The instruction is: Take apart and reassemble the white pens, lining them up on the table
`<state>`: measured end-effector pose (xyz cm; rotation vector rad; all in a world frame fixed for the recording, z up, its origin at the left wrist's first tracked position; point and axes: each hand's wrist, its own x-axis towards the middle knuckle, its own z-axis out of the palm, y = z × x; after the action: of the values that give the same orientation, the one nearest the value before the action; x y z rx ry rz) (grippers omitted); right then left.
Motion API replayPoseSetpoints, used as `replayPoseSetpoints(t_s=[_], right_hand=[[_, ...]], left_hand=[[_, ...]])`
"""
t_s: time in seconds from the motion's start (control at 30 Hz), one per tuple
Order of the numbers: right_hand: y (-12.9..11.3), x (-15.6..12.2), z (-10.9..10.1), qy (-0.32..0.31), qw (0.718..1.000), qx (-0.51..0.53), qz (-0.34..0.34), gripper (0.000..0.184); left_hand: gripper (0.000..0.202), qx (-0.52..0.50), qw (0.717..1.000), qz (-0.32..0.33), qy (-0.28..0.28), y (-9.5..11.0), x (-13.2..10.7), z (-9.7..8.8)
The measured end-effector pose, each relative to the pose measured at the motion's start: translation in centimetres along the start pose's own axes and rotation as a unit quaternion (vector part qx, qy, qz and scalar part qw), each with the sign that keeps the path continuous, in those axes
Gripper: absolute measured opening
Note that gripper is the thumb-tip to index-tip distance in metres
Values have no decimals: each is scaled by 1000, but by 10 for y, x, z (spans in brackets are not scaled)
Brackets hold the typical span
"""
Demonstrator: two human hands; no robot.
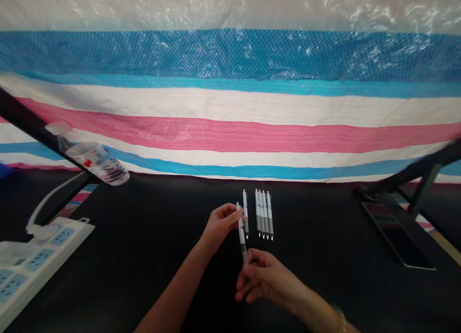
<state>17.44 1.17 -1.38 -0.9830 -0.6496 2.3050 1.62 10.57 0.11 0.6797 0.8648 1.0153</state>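
Both hands hold one white pen (241, 234) with a grey grip over a black table (144, 237). My left hand (220, 223) pinches its upper white end. My right hand (264, 279) pinches the lower grey tip end with fingers closed. Just beyond the hands, a single white pen (245, 213) lies on the table. To its right, three white pens (264, 214) lie side by side, tips pointing toward me.
A white power strip (32, 261) sits at the left edge. A clear water bottle (95, 161) lies at the back left. A phone (396, 234) rests on a black stand at the right. A striped blue, pink and white tarp (230, 112) hangs behind.
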Motion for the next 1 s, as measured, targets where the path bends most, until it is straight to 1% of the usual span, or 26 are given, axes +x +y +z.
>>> replayPoseSetpoints(t_s=[0.13,0.3,0.43,0.53,0.63,0.73,0.83,0.93,1.0], right_hand=[[3,0,-1,3,1000,-19,7,48],[5,0,-1,-3,999,-27,25,50],[7,1,-1,-18,999,-25,24,50],[9,2,-3,-25,999,-25,24,50],[9,1,-4,-25,999,-25,26,49],[8,1,-5,-24,999,-21,26,48],[6,1,-4,-17,1000,-8,15,47],[3,1,-4,-8,1000,10,3,48],[2,2,-3,-7,1000,14,-1,49]], left_hand=[[34,-19,999,15,29,1,2,-2],[37,-72,992,48,92,5,7,-8],[35,-91,987,62,113,8,10,-15],[35,-97,987,61,116,8,11,-17],[36,-96,988,52,107,6,11,-17],[37,-86,992,39,84,6,9,-13],[36,-67,997,18,45,6,5,-7],[34,-38,999,-2,-13,5,1,-4],[32,-23,999,-5,-42,5,0,-3]])
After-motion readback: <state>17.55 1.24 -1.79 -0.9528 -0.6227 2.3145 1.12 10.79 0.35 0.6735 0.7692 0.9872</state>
